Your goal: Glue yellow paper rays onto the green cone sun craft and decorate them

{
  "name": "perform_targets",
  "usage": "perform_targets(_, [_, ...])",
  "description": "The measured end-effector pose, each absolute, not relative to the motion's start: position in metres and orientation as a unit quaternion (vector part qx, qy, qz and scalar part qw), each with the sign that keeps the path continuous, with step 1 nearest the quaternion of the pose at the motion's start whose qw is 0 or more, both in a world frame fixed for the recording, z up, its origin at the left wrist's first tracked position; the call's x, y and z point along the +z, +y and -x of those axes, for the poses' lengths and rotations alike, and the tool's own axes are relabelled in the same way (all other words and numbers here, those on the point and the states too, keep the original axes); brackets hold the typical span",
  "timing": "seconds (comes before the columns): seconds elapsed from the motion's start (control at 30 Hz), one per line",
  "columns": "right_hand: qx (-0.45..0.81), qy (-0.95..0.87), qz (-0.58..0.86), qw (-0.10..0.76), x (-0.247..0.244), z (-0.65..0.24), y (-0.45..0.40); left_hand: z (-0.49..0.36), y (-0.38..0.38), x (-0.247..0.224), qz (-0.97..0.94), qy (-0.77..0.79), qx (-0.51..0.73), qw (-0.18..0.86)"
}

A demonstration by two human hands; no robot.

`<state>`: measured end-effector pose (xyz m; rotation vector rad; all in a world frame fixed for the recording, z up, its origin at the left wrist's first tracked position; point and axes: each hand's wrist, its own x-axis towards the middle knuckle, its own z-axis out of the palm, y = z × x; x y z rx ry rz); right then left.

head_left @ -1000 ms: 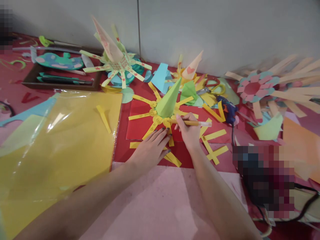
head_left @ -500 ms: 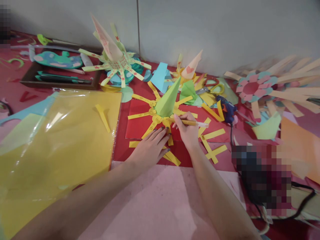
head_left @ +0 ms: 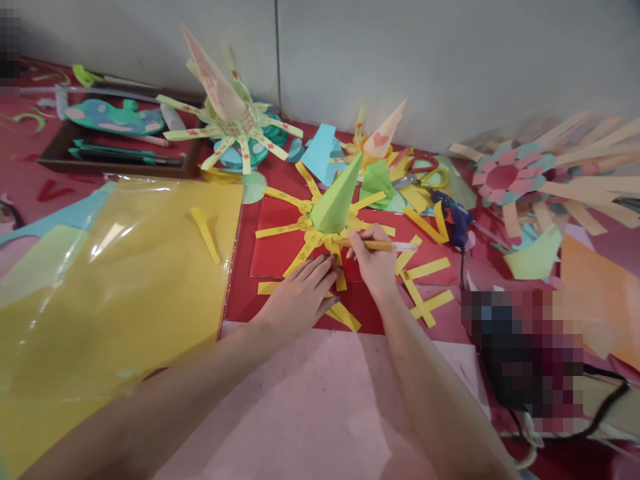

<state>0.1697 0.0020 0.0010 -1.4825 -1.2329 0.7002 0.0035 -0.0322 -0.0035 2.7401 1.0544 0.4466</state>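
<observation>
A green paper cone [head_left: 336, 203] stands at the centre of yellow paper strips [head_left: 283, 231] that spread out like rays, some with drawn marks. My left hand [head_left: 303, 290] lies flat with fingers stretched out over the lower strips. Between the fingers of my right hand [head_left: 374, 260] is a golden pen [head_left: 377, 245], its tip touching the yellow paper just below the cone. A red sheet [head_left: 270, 257] lies under the craft. Loose yellow strips [head_left: 427, 300] are right of my right hand.
Behind stand a pink cone craft [head_left: 225, 100] and a smaller one with a heart [head_left: 383, 139]. Scissors [head_left: 433, 179] and a blue glue gun [head_left: 450, 217] lie to the right. At left are a brown tray [head_left: 55, 159] and a yellow plastic-covered sheet [head_left: 165, 280].
The pen tip has shifted slightly left and down on the yellow paper, with my right hand barely moving. My left hand stays in place.
</observation>
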Motion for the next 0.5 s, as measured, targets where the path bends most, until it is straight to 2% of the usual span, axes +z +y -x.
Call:
perform_targets(0.2, [0.274,-0.499,0.620,0.540,0.0064,-0.1697,-0.0007,-0.0041,-0.0322,-0.0025,-0.921,0.349,0.159,0.062])
perform_targets(0.5, [0.312,-0.499,0.605,0.536,-0.0007,-0.1701,-0.0021,-0.0040,-0.0329,0.0041,-0.916,0.317,0.246,0.025])
